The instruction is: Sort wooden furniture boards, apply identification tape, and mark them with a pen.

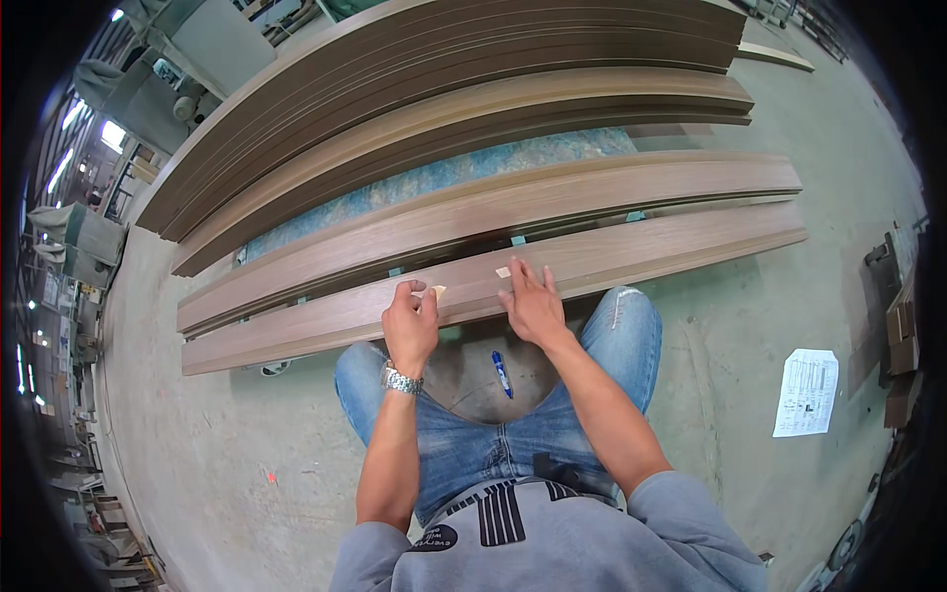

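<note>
Dull grey floor [286, 424], scuffed and faintly stained, curves away through my head view toward a cluttered workshop edge. Across it lie long boards with brown wood grain: a dark, ridged stack [493, 44] at the back, then separate lengths, with a blue, marbled sheet [473, 168] showing between them. Small teal blocks [518, 241] show in the narrow gap behind the nearest board [631, 249], which has a broad flat face and a stepped front edge. Over that board I see the left hand [410, 321] with thumb and forefinger pinched on a small, pale, thin scrap [439, 292]; a watch [400, 379] of shiny metal links rings its wrist. A second pale scrap [503, 272], squarish, lies on the board's face just beside the right hand's fingertips. I see the right hand [536, 311] gripping nothing, its fingers loosely spread over the grain. Between the thighs, in faded, soft-looking jeans [444, 454], lies a slim blue pen [502, 375]. Well off to the right, a flat white paper sheet [807, 393] with clipped corners rests on the floor.
</note>
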A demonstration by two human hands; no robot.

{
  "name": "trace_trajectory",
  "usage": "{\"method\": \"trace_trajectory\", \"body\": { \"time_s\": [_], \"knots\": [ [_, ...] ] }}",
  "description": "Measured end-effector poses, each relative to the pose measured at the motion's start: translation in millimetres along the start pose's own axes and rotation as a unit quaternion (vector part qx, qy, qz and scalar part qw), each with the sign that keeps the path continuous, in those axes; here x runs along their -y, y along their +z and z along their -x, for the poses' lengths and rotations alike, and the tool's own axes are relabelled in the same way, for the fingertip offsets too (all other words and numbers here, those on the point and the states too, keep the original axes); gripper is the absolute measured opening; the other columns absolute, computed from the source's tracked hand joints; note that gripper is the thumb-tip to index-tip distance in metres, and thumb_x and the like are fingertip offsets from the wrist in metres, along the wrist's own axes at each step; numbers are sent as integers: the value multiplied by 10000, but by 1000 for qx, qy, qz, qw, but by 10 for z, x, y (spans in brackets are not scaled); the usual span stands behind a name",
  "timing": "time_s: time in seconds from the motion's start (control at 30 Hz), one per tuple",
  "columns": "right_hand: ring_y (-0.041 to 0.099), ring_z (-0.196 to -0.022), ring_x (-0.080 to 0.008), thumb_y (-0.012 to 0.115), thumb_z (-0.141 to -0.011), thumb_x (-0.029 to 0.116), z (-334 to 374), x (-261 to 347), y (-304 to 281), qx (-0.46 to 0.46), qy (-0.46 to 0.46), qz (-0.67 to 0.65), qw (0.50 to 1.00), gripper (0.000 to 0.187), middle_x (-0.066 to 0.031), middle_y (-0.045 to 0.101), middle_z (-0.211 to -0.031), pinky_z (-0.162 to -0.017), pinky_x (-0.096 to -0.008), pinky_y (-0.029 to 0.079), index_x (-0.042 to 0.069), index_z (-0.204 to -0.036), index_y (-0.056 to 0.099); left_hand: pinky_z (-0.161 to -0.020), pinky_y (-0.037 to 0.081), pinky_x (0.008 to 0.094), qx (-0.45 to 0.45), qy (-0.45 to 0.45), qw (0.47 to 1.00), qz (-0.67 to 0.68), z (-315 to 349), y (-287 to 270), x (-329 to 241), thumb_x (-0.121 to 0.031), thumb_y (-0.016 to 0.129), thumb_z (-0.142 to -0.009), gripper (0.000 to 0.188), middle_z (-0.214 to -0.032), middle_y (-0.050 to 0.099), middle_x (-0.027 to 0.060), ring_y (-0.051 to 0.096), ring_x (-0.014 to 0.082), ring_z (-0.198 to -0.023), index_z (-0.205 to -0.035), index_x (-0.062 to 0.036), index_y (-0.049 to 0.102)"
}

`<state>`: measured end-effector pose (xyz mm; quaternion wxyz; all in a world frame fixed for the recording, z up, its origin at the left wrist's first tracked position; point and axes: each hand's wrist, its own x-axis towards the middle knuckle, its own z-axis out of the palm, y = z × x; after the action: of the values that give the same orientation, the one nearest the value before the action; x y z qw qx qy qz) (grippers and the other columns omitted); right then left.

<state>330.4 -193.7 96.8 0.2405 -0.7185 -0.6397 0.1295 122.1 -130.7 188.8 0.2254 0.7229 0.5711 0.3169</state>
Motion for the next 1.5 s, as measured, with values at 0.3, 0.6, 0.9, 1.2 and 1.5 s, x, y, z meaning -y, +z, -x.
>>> {"method": "trace_trajectory", "body": {
  "time_s": [0.3,0.6,0.9,1.2,1.5],
  "knots": [
    [715,-1001,-375,613,-933,184,-303,46,-451,-225,106,-169,954,357,-201,746,-1052,-872,-413,555,-32,-1209,680,-624,529,251,221,6,939,264,-167,97,-154,-20,585,-983,272,-1030,722,124,651,111,-756,-1245,11,515],
    [683,-708,-114,814,-801,216,-938,126,-615,-28,101,-446,889,210,-58,744,-754,-663,-293,533,12,-829,775,-735,553,345,195,167,962,95,-518,161,-450,-89,666,-936,296,-974,757,140,710,216,-778,-1207,-23,569],
    [709,-742,-257,811,-797,240,-1454,-155,-491,-137,132,-238,952,228,-176,723,-782,-691,-401,543,25,-794,737,-818,552,457,181,173,968,6,-1215,385,-681,-262,775,-837,410,-962,732,224,697,402,-967,-1134,-37,601],
    [707,-951,-399,754,-828,292,-1822,-114,-413,-129,193,-75,970,235,-227,730,-940,-832,-500,549,60,-860,770,-803,572,525,132,113,950,-259,-1757,708,-711,-435,827,-743,503,-921,731,241,708,435,-888,-1004,-30,685],
    [699,-972,-411,739,-829,280,-1999,-307,-268,-98,216,2,971,248,-223,732,-972,-871,-500,541,38,-874,766,-775,596,464,113,115,936,-311,-1910,1029,-843,-182,639,-827,177,-977,748,196,737,364,-915,-901,-75,758]
  ]
}}
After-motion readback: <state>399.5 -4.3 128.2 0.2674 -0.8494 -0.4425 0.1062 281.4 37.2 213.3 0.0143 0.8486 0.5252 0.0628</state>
